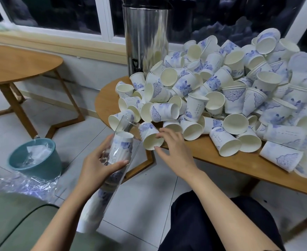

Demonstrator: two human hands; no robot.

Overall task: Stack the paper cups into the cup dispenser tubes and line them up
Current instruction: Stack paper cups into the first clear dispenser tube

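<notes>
Dozens of loose white paper cups with blue floral print [221, 87] lie heaped on the oval wooden table [212, 154], so by my reading the task is at an early stage and the step in hand is fetching one more cup for the sleeve.

At the table's near left edge one printed paper cup [149, 134] lies on its side, mouth toward the camera. The right hand [174, 149] reaches out to it from low over the table's front edge, wrist level. Its bent fingers [161, 135] sit on the upper rim and the thumb on the lower rim, so it appears to pinch the cup by its mouth.

Just off the table's left end, the left hand [102, 163] wraps around a long clear plastic dispenser tube [125, 124], held slanted with its open end up toward the table. A nested stack of cups [121, 144] fills the tube, bases upward, to just short of that opening.

The next move calls for lifting the cup and turning it mouth-down. It then has to line up with the tube's axis and slide onto the top of the stack. A skewed entry could catch the rim on the thin plastic.
</notes>
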